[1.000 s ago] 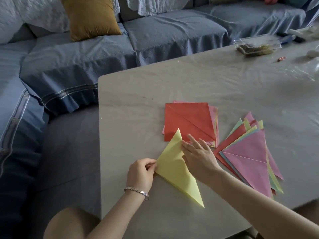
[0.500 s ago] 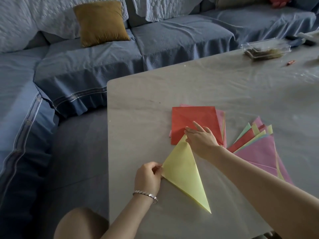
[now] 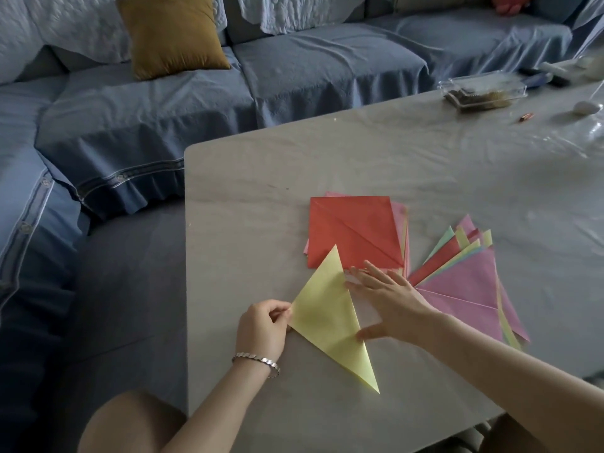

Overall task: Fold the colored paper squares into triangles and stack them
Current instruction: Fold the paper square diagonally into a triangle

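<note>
— What have your hands got right now?

— My left hand (image 3: 261,328) pinches the left corner of the yellow triangle (image 3: 330,315), fingers closed on its edge. The triangle lies flat on the surface (image 3: 248,197), one tip pointing away from me and overlapping the near corner of the red square (image 3: 354,232).

— And the right?

— My right hand (image 3: 389,299) is spread wide, fingers apart, lying along the triangle's right edge. The thumb touches the paper lower down; it grips nothing.

— Where are the other papers?

— The red square tops the pile of unfolded squares (image 3: 403,223), just beyond my right hand, with a diagonal crease across it. To its right the folded triangles (image 3: 464,282) fan out, a pink one on top, partly under my right forearm.

— Anything else about?

— A clear plastic box (image 3: 483,91) at the far edge, and a mustard cushion (image 3: 173,34) on the blue sofa (image 3: 310,70).
</note>
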`<state>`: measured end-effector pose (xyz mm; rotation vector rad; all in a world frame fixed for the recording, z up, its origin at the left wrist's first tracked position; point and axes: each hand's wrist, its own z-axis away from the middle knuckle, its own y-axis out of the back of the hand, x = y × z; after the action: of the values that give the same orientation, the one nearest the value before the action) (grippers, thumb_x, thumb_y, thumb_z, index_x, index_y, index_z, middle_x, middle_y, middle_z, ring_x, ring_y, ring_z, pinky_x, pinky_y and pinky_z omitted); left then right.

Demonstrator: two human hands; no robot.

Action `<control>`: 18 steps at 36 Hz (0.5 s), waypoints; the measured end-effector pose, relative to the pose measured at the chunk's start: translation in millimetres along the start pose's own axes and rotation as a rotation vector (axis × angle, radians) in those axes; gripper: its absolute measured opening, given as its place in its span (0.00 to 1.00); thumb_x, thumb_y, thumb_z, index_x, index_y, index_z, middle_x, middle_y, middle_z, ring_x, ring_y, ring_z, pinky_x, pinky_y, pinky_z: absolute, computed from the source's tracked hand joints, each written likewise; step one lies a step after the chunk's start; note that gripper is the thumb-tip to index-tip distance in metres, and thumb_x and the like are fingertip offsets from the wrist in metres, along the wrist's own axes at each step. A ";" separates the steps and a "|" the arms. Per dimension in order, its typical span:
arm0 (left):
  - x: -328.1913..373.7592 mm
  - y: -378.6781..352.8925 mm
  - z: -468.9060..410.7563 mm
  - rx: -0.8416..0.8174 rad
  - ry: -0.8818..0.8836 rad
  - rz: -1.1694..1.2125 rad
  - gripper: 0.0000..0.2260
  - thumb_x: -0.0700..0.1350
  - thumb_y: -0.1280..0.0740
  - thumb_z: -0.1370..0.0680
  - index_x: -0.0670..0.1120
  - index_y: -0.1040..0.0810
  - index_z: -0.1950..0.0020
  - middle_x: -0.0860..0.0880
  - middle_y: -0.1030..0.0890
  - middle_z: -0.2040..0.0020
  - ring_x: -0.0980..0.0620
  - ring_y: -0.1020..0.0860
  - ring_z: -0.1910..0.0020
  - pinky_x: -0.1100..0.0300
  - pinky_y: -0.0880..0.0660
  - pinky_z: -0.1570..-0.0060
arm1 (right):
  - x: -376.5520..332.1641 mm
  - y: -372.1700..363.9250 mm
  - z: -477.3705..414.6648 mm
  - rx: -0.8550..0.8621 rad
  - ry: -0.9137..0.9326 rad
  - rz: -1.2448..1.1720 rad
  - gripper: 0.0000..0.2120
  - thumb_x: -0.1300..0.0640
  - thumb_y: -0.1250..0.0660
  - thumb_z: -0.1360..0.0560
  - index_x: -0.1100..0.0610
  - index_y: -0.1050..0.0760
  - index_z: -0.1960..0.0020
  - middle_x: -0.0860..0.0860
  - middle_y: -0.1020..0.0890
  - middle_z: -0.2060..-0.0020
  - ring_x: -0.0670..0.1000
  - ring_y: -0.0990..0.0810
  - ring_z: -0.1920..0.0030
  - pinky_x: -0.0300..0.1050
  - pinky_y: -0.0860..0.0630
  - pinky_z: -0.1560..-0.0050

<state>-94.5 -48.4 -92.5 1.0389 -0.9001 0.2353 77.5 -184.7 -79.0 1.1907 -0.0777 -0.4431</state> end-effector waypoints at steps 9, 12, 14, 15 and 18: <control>0.0 -0.3 -0.5 -0.009 0.008 0.017 0.05 0.38 0.32 0.26 0.44 0.18 0.53 0.54 0.22 0.67 0.62 0.25 0.71 0.73 0.32 0.68 | -6.7 -22.0 34.2 -0.064 0.054 -0.040 0.48 0.33 0.34 0.34 0.47 0.57 0.24 0.44 0.63 0.26 0.44 0.71 0.31 0.50 0.62 0.27; -0.2 -0.7 -0.5 -0.007 0.017 0.022 0.05 0.38 0.33 0.26 0.44 0.18 0.53 0.55 0.22 0.67 0.62 0.25 0.71 0.71 0.31 0.68 | -9.0 -26.0 42.7 -0.077 0.058 -0.040 0.51 0.33 0.33 0.35 0.48 0.58 0.24 0.42 0.66 0.29 0.44 0.72 0.31 0.49 0.63 0.28; 0.1 -0.8 0.0 -0.007 0.017 0.025 0.05 0.38 0.33 0.26 0.44 0.18 0.53 0.54 0.22 0.67 0.61 0.24 0.70 0.72 0.31 0.68 | -10.2 -27.4 46.3 -0.079 0.064 -0.035 0.52 0.33 0.32 0.35 0.49 0.58 0.24 0.43 0.66 0.28 0.45 0.73 0.32 0.48 0.64 0.28; 0.2 -0.8 0.6 -0.006 0.015 0.025 0.06 0.38 0.33 0.26 0.44 0.18 0.53 0.54 0.22 0.66 0.59 0.24 0.69 0.73 0.32 0.68 | -10.8 -27.1 47.3 -0.080 0.070 -0.031 0.54 0.33 0.32 0.36 0.50 0.59 0.24 0.45 0.65 0.26 0.46 0.73 0.32 0.48 0.64 0.28; 0.4 -1.5 1.8 0.011 -0.002 0.046 0.05 0.37 0.33 0.26 0.45 0.18 0.55 0.52 0.20 0.64 0.59 0.23 0.67 0.76 0.32 0.69 | -12.6 -24.1 46.5 -0.067 0.067 -0.098 0.55 0.34 0.29 0.38 0.50 0.58 0.24 0.47 0.62 0.25 0.47 0.71 0.29 0.45 0.65 0.29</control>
<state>-94.5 -50.7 -92.8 1.0291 -0.9257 0.2781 45.6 -228.1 -81.1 1.1460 0.0529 -0.4880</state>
